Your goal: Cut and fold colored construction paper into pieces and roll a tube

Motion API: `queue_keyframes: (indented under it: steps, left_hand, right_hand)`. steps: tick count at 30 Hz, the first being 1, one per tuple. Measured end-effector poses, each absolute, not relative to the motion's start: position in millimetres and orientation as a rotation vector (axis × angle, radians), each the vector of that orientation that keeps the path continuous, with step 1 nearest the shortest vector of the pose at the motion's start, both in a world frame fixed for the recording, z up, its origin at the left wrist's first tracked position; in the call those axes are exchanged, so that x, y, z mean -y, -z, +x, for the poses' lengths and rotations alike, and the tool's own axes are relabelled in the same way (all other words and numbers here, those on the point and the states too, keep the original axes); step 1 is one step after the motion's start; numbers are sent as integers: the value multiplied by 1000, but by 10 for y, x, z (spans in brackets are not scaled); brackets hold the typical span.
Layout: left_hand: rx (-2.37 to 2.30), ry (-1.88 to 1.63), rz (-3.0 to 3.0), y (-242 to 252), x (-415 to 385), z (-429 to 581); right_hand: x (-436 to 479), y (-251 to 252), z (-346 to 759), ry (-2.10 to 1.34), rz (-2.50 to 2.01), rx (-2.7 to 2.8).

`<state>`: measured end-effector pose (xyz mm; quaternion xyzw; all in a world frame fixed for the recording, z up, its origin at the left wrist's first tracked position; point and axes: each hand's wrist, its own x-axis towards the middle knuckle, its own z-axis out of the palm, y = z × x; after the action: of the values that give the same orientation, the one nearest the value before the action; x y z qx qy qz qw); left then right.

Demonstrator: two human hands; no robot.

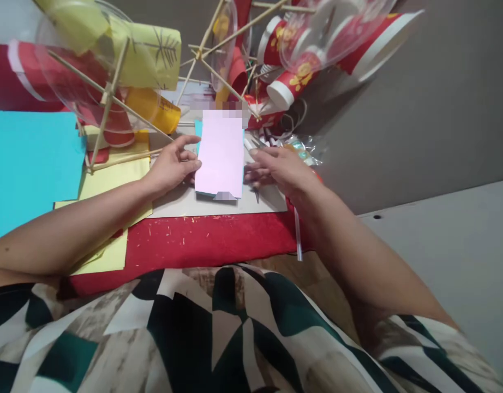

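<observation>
A pink sheet of paper (219, 150) lies over a light blue sheet (206, 195), whose edges show at the sides and bottom. My left hand (173, 162) has the left edge of the papers between its thumb and fingers. To the right of the papers, my right hand (278, 166) hovers with fingers stretched and apart, its fingertips near the right edge. Beneath both lies a white board (169, 204). A thin dark pointed thing (257, 195) shows below my right fingers; the rest of it is hidden.
Stick frames (108, 95) with clear plastic discs and paper cups (292, 82) stand at the back. Yellow paper (112, 183) and a large blue sheet (30, 169) lie on the left. A red cloth (206, 234) covers the front edge; a clear strip (298, 234) hangs there.
</observation>
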<state>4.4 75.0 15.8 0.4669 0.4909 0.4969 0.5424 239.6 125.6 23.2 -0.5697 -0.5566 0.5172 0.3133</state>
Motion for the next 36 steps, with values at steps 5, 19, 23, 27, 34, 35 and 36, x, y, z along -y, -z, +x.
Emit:
queue_keyframes:
  steps: [5,19,23,27,34,35,36]
  left_hand:
    - [-1057,-1137,1108,-148,-701,34]
    - [-1018,-1081,899,31,-803,-59]
    - [-1095,-1194,875,13,-799,-76]
    - [-1019,-1223,858,13,-807,-69]
    - [-993,-1264,870,83,-827,-71]
    - [-989,-1261,870,81,-825,-71]
    - [-984,-1256,868,75,-823,-70]
  right_hand:
    - [-1249,-206,2159,-1555,-1416,1310]
    - [-1316,-110,2007,-1639,-1191,1350]
    - [-1464,-71,1900,-1563,-1167,1354]
    - [-1605,-113,1893,-1532,-1176,1343]
    - [-1743,-258,2111,-1462,-1179,1220]
    - [-1718,-277,2126,-1464,-1171,1208]
    - [-1682,-291,2129,-1470,-1166,1201]
